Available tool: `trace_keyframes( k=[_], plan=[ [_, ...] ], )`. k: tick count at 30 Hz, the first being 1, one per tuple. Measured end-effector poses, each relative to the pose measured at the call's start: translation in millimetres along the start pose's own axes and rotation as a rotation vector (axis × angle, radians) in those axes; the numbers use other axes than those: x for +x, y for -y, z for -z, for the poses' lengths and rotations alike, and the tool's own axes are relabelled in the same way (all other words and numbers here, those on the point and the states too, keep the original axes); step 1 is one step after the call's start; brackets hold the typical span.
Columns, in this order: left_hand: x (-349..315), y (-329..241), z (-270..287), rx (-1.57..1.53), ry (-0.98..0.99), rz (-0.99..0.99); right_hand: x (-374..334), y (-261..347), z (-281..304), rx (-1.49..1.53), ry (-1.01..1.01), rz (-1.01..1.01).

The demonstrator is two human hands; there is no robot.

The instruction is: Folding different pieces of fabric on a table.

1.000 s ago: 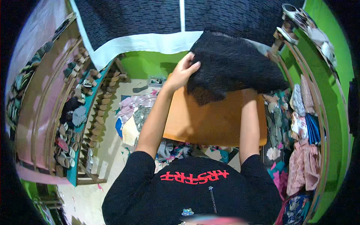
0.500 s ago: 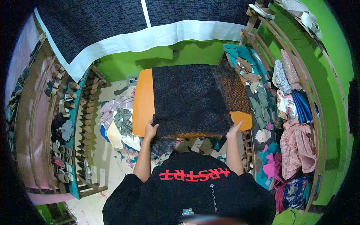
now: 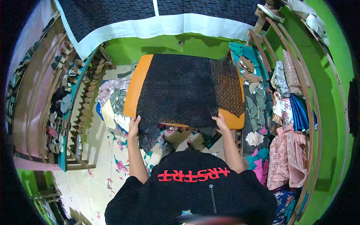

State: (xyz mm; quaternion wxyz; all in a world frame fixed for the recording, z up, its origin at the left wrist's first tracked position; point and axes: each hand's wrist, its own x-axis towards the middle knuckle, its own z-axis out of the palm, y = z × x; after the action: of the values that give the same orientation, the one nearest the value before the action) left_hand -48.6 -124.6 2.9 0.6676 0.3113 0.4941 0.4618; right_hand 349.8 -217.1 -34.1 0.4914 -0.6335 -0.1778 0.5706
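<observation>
A dark, textured cloth [image 3: 178, 90] lies over a small orange tabletop [image 3: 138, 86]. Its right part is see-through netting, and the orange surface shows through it. At the near left corner, my left hand [image 3: 134, 127] closes on the cloth's edge, with the thumb up and the other fingers mostly hidden. My right hand [image 3: 222, 123] pinches the same near edge further right, beside a bare orange corner. Between my hands the cloth's edge sags unevenly, and a piece hangs below the table edge near my left hand.
Wooden racks with shoes [image 3: 63, 103] stand on the left. On the right, a bench carries grey and teal cut pieces [image 3: 255, 103]; folded fabrics, including a pink one [image 3: 287, 157], lie beside it. Cloth scraps [image 3: 120, 165] litter the tiled floor. A dark curtain [image 3: 112, 15] hangs ahead.
Both hands have shifted left, still at the cloth's near edge. The cloth has slid left, covering more of the orange on that side and hanging lower by my left hand. The view has also shifted.
</observation>
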Motion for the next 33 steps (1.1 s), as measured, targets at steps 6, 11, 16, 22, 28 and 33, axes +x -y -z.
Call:
trace_keyframes(
  k=[6,11,16,22,28,33],
  plan=[
    [-11,33,11,0.903,-0.269,-0.302,12,-50,31,-0.253,-0.073,0.141],
    [-18,77,46,1.042,-0.198,-0.063,-9,-80,36,-0.264,-0.206,0.377],
    [-27,81,33,1.435,-0.254,-0.213,-64,-53,16,-0.358,-0.201,-0.064],
    [-79,46,-94,1.541,-0.11,-0.553,-88,-37,-30,-0.853,-0.634,0.764],
    [-96,43,-138,1.47,0.296,-0.782,-125,18,-113,-0.471,-0.32,0.739],
    [-65,43,-137,0.813,0.332,-0.819,-135,23,-145,-0.502,-0.224,0.874]
  ],
)
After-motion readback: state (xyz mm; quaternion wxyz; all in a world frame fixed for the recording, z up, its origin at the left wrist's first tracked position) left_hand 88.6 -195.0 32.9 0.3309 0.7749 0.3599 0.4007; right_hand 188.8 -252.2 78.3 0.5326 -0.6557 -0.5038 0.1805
